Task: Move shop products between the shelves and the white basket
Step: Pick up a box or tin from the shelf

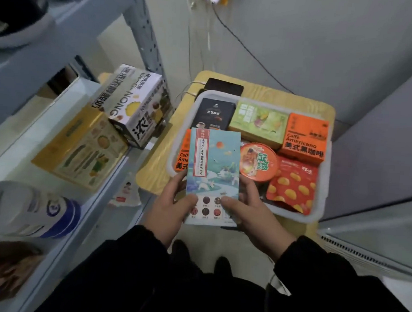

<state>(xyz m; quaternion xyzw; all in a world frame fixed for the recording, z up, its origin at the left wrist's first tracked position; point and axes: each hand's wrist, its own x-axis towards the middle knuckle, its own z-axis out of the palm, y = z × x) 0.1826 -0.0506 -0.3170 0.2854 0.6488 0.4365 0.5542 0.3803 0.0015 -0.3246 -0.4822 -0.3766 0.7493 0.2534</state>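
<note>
Hands on the product now, I've got both in view. My left hand (170, 204) grips the lower left edge of the pale blue illustrated box (214, 166), thumb across the front. The right hand (252, 212) does the same on the lower right edge, thumb pressed on the front, fingers curled behind. The box is upright, lifted in front of the white basket (318, 212), covering its near left corner.

Inside the basket I see a black box (214, 113), a green box (258, 123), an orange Americano box (305, 138), a round orange tub (258, 163) and a red pouch (293, 184). The basket sits on a small wooden table (155, 167).

On the shelf (99, 197) to my left are a white carton (135, 104), leaning on a yellow box (83, 147), and a white canister (25, 209) nearer me.
</note>
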